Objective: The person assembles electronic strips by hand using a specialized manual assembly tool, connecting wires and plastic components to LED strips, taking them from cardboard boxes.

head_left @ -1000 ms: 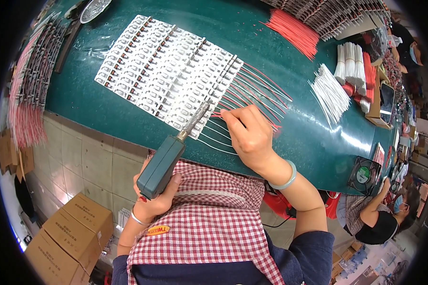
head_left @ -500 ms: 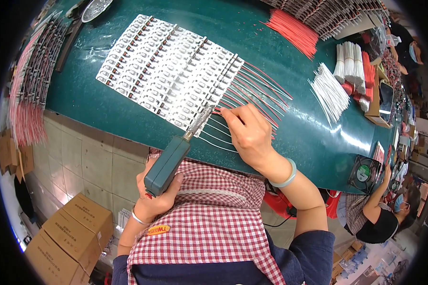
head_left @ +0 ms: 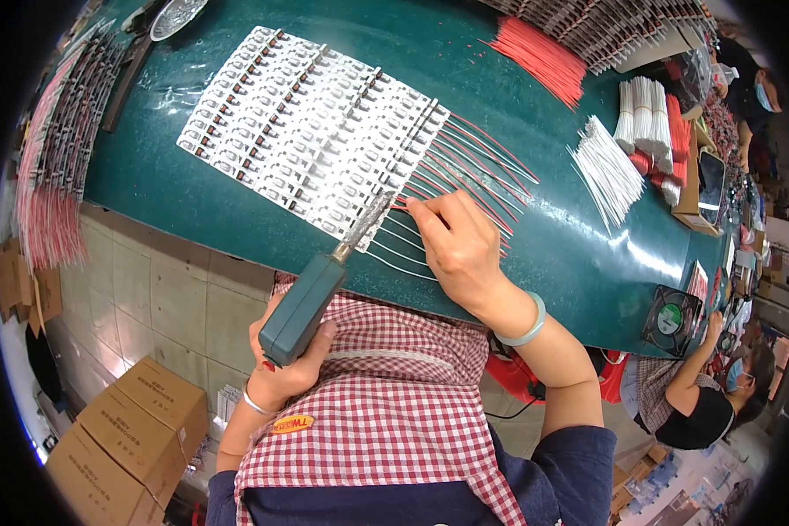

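Note:
My left hand (head_left: 294, 366) is wrapped round the dark green handle of a soldering iron (head_left: 303, 309). Its metal tip reaches to the right edge of a white circuit board panel (head_left: 324, 131) lying on the bench. At that edge, close to the tip, the fingertips of my right hand (head_left: 458, 244) pinch a red wire (head_left: 401, 208). Red and white wires (head_left: 491, 159) fan out rightward from the same edge, some passing beneath my right hand. Rows of small parts cover the panel. The exact contact between tip, wire and board is too small to make out.
Bundles of red wires (head_left: 539, 60) and white wires (head_left: 607, 171) lie on the green bench (head_left: 587, 272). Wired boards (head_left: 66, 131) hang stacked at left. A small fan (head_left: 671, 320) stands at the right edge, near a co-worker (head_left: 710, 386). Cartons (head_left: 127, 438) sit on the floor.
The soldering iron's handle has shifted slightly down and left with my left hand, its tip staying by the board edge. My right hand holds its place on the red wire.

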A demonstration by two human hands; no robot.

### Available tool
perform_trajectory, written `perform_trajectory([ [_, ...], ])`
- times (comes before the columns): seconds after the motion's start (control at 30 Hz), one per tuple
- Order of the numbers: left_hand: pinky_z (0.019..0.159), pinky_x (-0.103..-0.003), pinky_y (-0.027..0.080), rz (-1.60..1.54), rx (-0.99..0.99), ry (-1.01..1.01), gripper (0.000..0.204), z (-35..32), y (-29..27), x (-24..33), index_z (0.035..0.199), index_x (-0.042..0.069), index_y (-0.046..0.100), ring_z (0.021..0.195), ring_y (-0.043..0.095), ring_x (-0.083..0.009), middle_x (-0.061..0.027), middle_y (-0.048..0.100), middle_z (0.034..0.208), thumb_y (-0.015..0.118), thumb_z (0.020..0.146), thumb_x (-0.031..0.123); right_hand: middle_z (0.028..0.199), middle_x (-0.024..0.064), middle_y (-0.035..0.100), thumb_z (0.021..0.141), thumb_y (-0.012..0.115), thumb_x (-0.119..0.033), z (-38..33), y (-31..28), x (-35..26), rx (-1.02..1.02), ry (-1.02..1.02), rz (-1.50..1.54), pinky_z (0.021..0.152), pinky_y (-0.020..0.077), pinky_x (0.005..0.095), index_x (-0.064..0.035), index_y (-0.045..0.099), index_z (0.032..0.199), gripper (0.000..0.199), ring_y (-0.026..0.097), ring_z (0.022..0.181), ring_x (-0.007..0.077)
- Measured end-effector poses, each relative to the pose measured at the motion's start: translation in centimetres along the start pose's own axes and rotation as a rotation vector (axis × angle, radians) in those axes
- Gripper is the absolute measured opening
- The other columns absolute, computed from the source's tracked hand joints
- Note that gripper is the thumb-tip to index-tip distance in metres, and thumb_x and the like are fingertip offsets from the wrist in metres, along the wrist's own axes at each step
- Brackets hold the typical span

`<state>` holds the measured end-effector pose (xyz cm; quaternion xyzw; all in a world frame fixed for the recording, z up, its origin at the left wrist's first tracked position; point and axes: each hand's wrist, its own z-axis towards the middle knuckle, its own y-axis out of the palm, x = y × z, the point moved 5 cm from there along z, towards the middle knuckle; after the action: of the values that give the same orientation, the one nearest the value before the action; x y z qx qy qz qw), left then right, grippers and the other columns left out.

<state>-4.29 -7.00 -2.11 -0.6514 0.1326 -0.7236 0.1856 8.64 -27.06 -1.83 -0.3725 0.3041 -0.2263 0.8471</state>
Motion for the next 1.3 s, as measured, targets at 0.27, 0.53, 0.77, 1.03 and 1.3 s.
perform_trajectory([
  [0.27, 0.058, -0.029, 0.05, -0.018, 0.046, 0.009, 0.026, -0.5, -0.3, 0.0, 0.096, -0.005, 0.069, 0.063, 0.062, -0.0211, -0.0126, 0.066, 0.082, 0.075, 0.071, -0.003, 0.079, 0.0056, 0.06, 0.07, 0.072, 0.006, 0.1, -0.3, -0.2, 0.028, 0.016, 0.008, 0.054, 0.0461, 0.032, -0.0007, 0.07, 0.094, 0.025, 0.057, 0.068, 0.0208],
  [0.53, 0.056, -0.029, 0.048, -0.039, 0.019, -0.074, 0.027, -1.6, -0.8, -0.7, 0.097, -0.004, 0.068, 0.061, 0.061, -0.0209, -0.0113, 0.064, 0.08, 0.075, 0.071, -0.003, 0.078, 0.0057, 0.06, 0.069, 0.073, 0.007, -0.4, -0.3, -1.1, 0.025, 0.008, 0.035, 0.055, 0.0459, 0.032, -0.0003, 0.07, 0.094, 0.026, 0.056, 0.067, 0.0215],
  [0.77, 0.057, -0.03, 0.05, 0.007, -0.054, -0.062, 0.028, -0.5, -0.8, 0.6, 0.101, -0.004, 0.067, 0.063, 0.064, -0.0217, -0.012, 0.064, 0.086, 0.073, 0.074, -0.003, 0.077, 0.0059, 0.06, 0.07, 0.073, 0.006, -0.5, -0.1, -1.1, 0.014, 0.004, 0.018, 0.055, 0.0456, 0.0322, 0.0, 0.069, 0.093, 0.024, 0.056, 0.067, 0.0214],
  [1.03, 0.056, -0.031, 0.05, 0.038, -0.041, -0.005, 0.026, -1.2, -0.6, -0.1, 0.099, -0.004, 0.068, 0.063, 0.063, -0.0228, -0.0124, 0.064, 0.084, 0.073, 0.074, -0.002, 0.077, 0.0058, 0.059, 0.07, 0.073, 0.006, -0.4, -0.1, -1.2, 0.01, 0.004, 0.002, 0.055, 0.0462, 0.0325, -0.0002, 0.069, 0.092, 0.023, 0.056, 0.068, 0.0212],
  [1.3, 0.055, -0.03, 0.049, -0.029, 0.063, 0.008, 0.029, -1.9, -0.8, -0.7, 0.1, -0.004, 0.068, 0.061, 0.062, -0.0224, -0.0124, 0.064, 0.08, 0.075, 0.073, 0.001, 0.078, 0.006, 0.059, 0.07, 0.072, 0.005, -0.5, -0.1, -1.2, 0.006, 0.016, 0.006, 0.055, 0.0465, 0.0325, -0.0002, 0.07, 0.094, 0.024, 0.057, 0.069, 0.0214],
])
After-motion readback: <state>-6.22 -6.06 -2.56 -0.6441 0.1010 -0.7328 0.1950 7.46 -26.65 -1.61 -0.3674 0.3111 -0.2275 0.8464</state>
